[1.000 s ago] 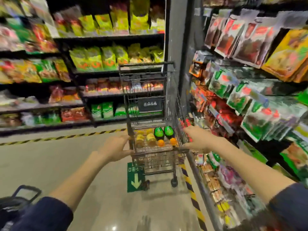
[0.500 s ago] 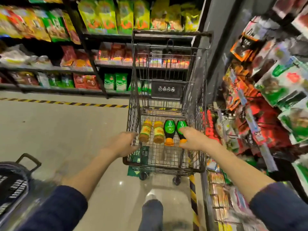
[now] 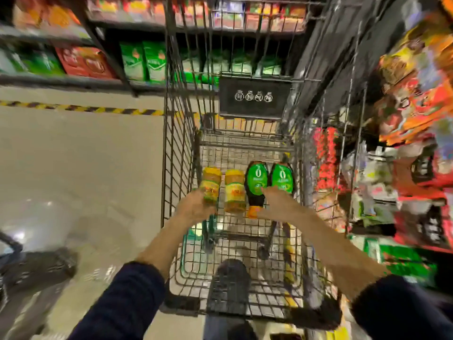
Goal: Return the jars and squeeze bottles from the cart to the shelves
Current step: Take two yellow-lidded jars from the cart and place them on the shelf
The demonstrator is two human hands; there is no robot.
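Evidently the left hand (image 3: 195, 208) is curling its fingers round the near end of the left jar (image 3: 211, 182), with its forearm reaching straight forward over the near rim of the cart (image 3: 176, 143). The right hand (image 3: 278, 204) is lying over the near end of the right squeeze bottle (image 3: 283, 177), with one finger stretching up between the green labels and the thumb sitting beside the orange cap of the left squeeze bottle (image 3: 256, 182). Whether it is actually gripping I cannot tell, since blur is hiding the fingers. The second jar (image 3: 234, 190) is lying untouched between the two hands.

All four items are lying side by side on the wire floor of the cart, so by my reading the task is only just getting going: nothing is showing as shelved, and every jar and bottle is waiting to be carried across. The shelves (image 3: 49, 78) are standing just beyond the cart's far end and close along its right side, packed with bright packets.
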